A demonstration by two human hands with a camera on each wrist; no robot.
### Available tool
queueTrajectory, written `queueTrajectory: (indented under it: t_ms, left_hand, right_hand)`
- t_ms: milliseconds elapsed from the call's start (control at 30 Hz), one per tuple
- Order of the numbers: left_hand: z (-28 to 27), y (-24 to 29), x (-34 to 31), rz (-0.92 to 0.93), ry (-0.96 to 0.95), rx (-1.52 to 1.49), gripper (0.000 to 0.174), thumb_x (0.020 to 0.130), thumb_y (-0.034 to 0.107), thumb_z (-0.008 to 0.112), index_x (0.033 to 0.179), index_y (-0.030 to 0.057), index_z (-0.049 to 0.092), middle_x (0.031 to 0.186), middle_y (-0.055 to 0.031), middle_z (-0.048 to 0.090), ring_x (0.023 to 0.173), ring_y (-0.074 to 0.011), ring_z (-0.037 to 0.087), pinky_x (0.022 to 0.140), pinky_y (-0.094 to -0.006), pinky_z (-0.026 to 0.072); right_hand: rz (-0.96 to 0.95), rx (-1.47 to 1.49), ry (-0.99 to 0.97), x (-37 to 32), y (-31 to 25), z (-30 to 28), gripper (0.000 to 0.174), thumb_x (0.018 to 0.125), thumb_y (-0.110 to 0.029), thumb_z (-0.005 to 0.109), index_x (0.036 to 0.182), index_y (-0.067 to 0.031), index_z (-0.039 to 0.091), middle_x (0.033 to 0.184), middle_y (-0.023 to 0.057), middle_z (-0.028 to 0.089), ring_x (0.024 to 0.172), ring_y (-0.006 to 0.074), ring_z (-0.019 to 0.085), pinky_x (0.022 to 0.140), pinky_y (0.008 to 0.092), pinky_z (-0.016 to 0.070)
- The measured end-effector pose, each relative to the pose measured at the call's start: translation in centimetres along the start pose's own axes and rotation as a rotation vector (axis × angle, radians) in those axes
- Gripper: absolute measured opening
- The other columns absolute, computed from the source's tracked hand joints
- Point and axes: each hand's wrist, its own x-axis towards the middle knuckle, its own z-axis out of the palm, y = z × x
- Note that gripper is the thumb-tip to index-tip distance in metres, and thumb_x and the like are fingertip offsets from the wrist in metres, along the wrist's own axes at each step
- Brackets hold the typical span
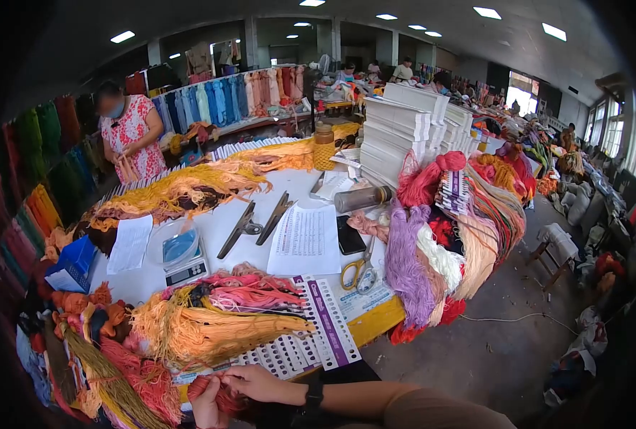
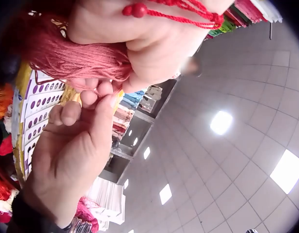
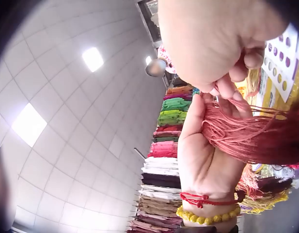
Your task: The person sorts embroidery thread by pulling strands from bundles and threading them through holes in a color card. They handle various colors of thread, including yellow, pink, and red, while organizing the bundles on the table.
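So the thing in play is a dusty-red skein of thread (image 3: 251,136), down low just off the near edge of the desk (image 1: 375,323), right between the person's two hands. The left hand (image 1: 207,410) is the one carrying it, fingers curled round the bundle near one end. The right hand (image 1: 257,382) comes in from the other side, thumb and fingertip pinching a few strands at that gripped end, so both sets of fingertips basically touch. From there the long axis runs back past the left palm, with loose strands trailing away from the right wrist. Head view hides most of that, but gives you the purple-and-white card (image 1: 328,322) and the orange thread bundle (image 1: 218,329) just beyond the hands. The wrist cams show the pinch way better, and only the right one shows the yellow bead bracelet (image 3: 208,217). Can't tell if there's a knot in there.
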Motion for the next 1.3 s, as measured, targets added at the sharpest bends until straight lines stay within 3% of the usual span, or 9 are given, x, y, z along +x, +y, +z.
queueTrajectory:
  t_ms: [433,467,600,667,867,1067,1100,1200,1300]
  left_hand:
    - [0.1,0.1,0.4,0.02,-0.059,0.074,0.012,0.085,0.009,0.05,0.087,-0.0001,0.057,0.073,-0.0079,0.058,0.06,-0.0152,0.054,0.047,-0.0249,0.0454]
    - [-0.5,0.3,0.2,-0.079,-0.068,-0.055,0.017,0.085,0.003,0.049,0.1,-0.0035,0.057,0.084,-0.0103,0.06,0.065,-0.0156,0.056,0.053,-0.0248,0.047]
    - [0.0,0.7,-0.2,-0.043,-0.028,0.117,0.019,0.084,0.001,0.052,0.102,-0.0033,0.055,0.08,-0.0083,0.059,0.065,-0.0124,0.055,0.053,-0.0225,0.0462]
    - [0.4,1.0,-0.6,-0.084,-0.032,0.056,0.021,0.083,-0.001,0.053,0.104,-0.0032,0.055,0.08,-0.0069,0.059,0.065,-0.0117,0.055,0.055,-0.0214,0.0461]
    - [0.2,1.4,-0.7,-0.112,-0.016,-0.027,0.023,0.083,-0.001,0.053,0.106,-0.0028,0.053,0.078,-0.0042,0.056,0.065,-0.0084,0.053,0.056,-0.0193,0.0457]
    - [0.1,1.5,-0.6,-0.149,-0.035,-0.06,0.025,0.083,-0.001,0.051,0.108,-0.0032,0.051,0.077,-0.0044,0.056,0.065,-0.0083,0.053,0.057,-0.02,0.046]
    - [0.1,1.5,-0.6,-0.148,-0.04,-0.075,0.026,0.083,-0.001,0.052,0.108,-0.0036,0.051,0.077,-0.0046,0.056,0.066,-0.0083,0.053,0.056,-0.0199,0.0461]
    - [-0.2,1.3,-0.4,-0.141,-0.056,-0.067,0.026,0.083,0.001,0.051,0.109,-0.0024,0.053,0.077,-0.0048,0.057,0.068,-0.0109,0.055,0.062,-0.0225,0.0466]
    - [-0.6,0.9,0.0,-0.111,-0.081,-0.135,0.028,0.083,0.006,0.048,0.109,-0.0036,0.052,0.071,-0.0032,0.053,0.063,-0.0117,0.052,0.067,-0.0247,0.0431]
  right_hand:
    - [-0.052,0.026,-0.035,-0.2,-0.2,-0.7,0.018,0.084,-0.019,0.055,0.081,-0.0014,0.058,0.071,0.0065,0.062,0.067,0.0137,0.058,0.062,0.0267,0.0445]
    - [-0.078,0.067,-0.036,-0.2,0.3,-0.5,0.018,0.084,-0.019,0.055,0.08,-0.0019,0.057,0.071,0.0061,0.062,0.068,0.0133,0.058,0.064,0.026,0.0444]
    - [-0.063,0.177,-0.135,-0.1,1.2,-0.4,0.012,0.089,-0.011,0.05,0.085,-0.0012,0.056,0.079,0.0044,0.062,0.076,0.01,0.058,0.068,0.0238,0.0459]
    - [0.063,0.317,-0.151,-0.2,0.7,-0.3,0.011,0.088,-0.009,0.05,0.086,-0.0004,0.056,0.081,0.0064,0.063,0.075,0.0108,0.059,0.067,0.0239,0.0473]
    - [0.061,0.442,-0.112,-0.4,-0.3,-0.2,0.008,0.087,-0.004,0.05,0.087,0.0028,0.054,0.086,0.0078,0.062,0.078,0.0116,0.061,0.071,0.0225,0.048]
    - [0.149,0.353,-0.07,-0.4,-1.2,-0.4,0.005,0.084,-0.002,0.052,0.085,0.0026,0.054,0.085,0.0064,0.061,0.079,0.0101,0.059,0.07,0.0222,0.0466]
    - [0.108,0.412,-0.056,-0.5,-1.0,-0.1,0.009,0.084,-0.013,0.056,0.087,-0.0048,0.058,0.075,-0.002,0.057,0.059,0.0023,0.044,0.054,0.0166,0.035]
    - [0.216,0.368,-0.035,-0.4,-0.7,-0.5,0.009,0.084,-0.01,0.054,0.086,-0.0015,0.056,0.077,0.0013,0.058,0.065,0.0047,0.051,0.057,0.0186,0.0405]
    - [0.203,0.358,-0.001,-0.3,-0.1,-0.3,0.01,0.084,-0.012,0.053,0.087,-0.0038,0.057,0.074,-0.0001,0.056,0.059,0.0033,0.046,0.052,0.0178,0.0362]
